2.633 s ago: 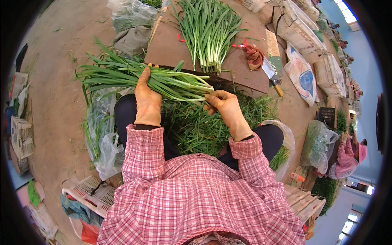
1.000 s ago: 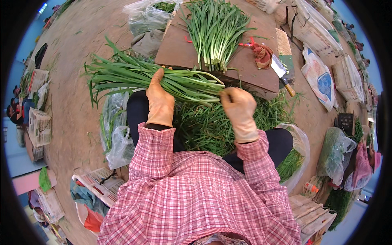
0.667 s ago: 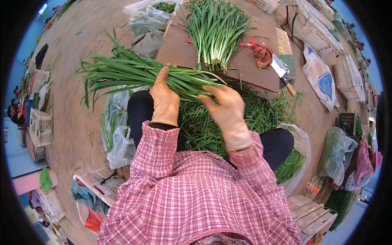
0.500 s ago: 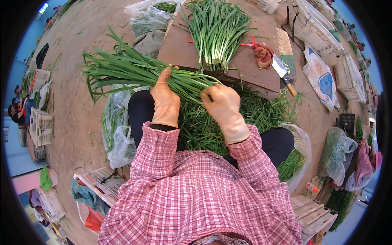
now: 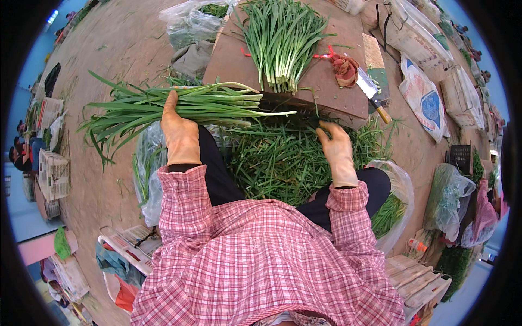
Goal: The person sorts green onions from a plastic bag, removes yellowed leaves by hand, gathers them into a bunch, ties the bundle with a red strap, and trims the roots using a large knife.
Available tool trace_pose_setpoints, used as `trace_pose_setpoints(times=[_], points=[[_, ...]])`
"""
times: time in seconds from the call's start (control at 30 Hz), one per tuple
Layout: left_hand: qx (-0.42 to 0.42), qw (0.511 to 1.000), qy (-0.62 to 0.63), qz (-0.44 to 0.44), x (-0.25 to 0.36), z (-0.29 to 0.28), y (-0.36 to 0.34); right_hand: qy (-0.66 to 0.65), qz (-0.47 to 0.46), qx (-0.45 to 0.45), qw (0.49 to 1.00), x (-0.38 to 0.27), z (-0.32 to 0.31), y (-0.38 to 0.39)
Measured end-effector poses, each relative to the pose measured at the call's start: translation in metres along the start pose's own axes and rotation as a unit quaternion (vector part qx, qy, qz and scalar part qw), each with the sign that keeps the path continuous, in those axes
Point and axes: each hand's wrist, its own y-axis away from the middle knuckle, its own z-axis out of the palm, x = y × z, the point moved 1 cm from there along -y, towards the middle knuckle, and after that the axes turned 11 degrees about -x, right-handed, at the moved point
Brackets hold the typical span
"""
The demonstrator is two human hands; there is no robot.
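A bunch of garlic chives (image 5: 212,106) lies sideways in my left hand (image 5: 179,133), which is gloved and closed around it. Its leafy ends fan out to the left; the pale stem ends point right, some sticking out unevenly. My right hand (image 5: 336,152), gloved as well, is apart from the bunch, over the heap of loose green leaves (image 5: 272,157) between my knees. Its thumb and fingers are slightly parted, with nothing visible in them. On the low brown table (image 5: 234,68) ahead lies a larger pile of garlic chives (image 5: 283,43).
A knife (image 5: 372,92) and a reddish-brown cloth (image 5: 345,70) with red ties lie at the table's right side. Clear plastic bags holding greens (image 5: 149,174) (image 5: 399,201) stand beside both knees. A white plastic crate (image 5: 130,244) is at lower left; sacks (image 5: 424,103) line the right.
My right hand has let go of the stem ends and moved right and down. My left hand has carried the bunch to the left, turning it nearly level.
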Motion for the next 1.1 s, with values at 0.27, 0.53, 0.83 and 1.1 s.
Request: trace_pose_setpoints(times=[0.27, 0.53, 0.83, 1.1], points=[[-0.018, 0.999, 0.036, -0.024, -0.029, -0.002, 0.009, -0.521, 0.077, -0.09, 0.846, -0.093, -0.007, -0.002], [-0.116, 0.966, -0.23, 0.021, -0.055, -0.038, 0.006, -0.505, 0.04, -0.024, 0.862, -0.129, 0.01, 0.005], [-0.096, 0.859, -0.497, 0.08, -0.055, -0.044, 0.01, -0.4, 0.103, 0.012, 0.911, -0.095, 0.022, -0.012], [-0.001, 0.981, -0.191, 0.012, -0.061, -0.017, 0.018, -0.216, 0.157, -0.148, 0.952, -0.119, 0.032, -0.024]])
